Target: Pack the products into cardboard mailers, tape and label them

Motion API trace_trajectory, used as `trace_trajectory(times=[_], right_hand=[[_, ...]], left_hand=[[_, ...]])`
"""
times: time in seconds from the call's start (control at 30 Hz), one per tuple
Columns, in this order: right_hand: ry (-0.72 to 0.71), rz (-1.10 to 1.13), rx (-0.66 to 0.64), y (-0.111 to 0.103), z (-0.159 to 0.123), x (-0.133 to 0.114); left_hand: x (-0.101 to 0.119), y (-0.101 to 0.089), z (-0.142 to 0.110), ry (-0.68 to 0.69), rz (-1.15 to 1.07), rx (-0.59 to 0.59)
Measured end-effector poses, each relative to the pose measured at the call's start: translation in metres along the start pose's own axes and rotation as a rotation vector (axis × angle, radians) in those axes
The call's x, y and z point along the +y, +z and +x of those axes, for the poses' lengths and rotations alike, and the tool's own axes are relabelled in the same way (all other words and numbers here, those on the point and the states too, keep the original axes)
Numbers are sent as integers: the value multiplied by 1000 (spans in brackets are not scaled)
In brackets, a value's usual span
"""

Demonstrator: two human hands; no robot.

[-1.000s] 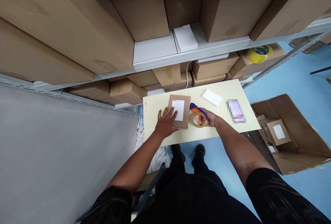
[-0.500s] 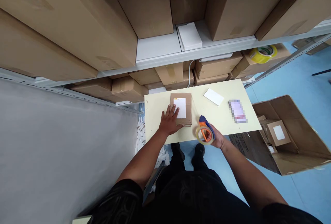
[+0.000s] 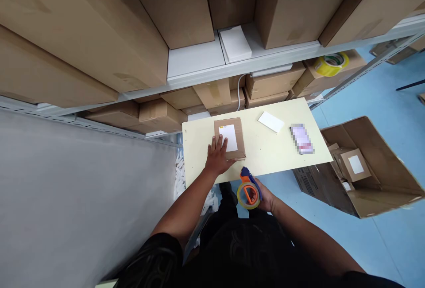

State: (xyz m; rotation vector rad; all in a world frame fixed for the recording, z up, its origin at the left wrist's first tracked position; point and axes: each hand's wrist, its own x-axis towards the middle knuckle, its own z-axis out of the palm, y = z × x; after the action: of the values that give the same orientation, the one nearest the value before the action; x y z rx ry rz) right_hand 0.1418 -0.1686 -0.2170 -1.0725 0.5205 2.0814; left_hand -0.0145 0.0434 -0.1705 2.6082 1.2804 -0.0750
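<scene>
The box [image 3: 241, 139] lies flat on the table [image 3: 285, 148], toward the left end, with its label [image 3: 229, 136] turned up. On it the left hand [image 3: 218, 157] is laid from the left and near side: its fingers are spread and straight, the tips rest on the label, and the thumb is held out along the near edge of the box.

By the right hand [image 3: 264, 196] the dispenser [image 3: 253, 182] is gripped at its right side. The fingers are bent around it, but they are partly covered by the roll [image 3: 239, 196], so the place of each tip cannot be told.

The dispenser is held at the near edge of the table, on the body side of the box. Its long axis is directed away from the body and a little to the left, and its blue head is pointed at the near right corner of the box. Between head and corner a small gap is seen; whether tape is stretched across it cannot be told. From the right fingers, the box is thus found forward and to the left. The left hand is the nearer one, being already in contact.
</scene>
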Motion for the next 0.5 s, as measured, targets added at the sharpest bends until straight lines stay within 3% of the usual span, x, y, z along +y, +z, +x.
trace_trajectory(times=[0.13,0.37,0.5], right_hand=[[-79,41,26,-5,6,1],[-206,10,235,-57,-41,-29],[-237,-83,310,-65,-47,-34]], left_hand=[[5,3,-2,-41,6,8],[5,1,-3,-44,-14,1],[7,-1,-3,-47,-7,-12]])
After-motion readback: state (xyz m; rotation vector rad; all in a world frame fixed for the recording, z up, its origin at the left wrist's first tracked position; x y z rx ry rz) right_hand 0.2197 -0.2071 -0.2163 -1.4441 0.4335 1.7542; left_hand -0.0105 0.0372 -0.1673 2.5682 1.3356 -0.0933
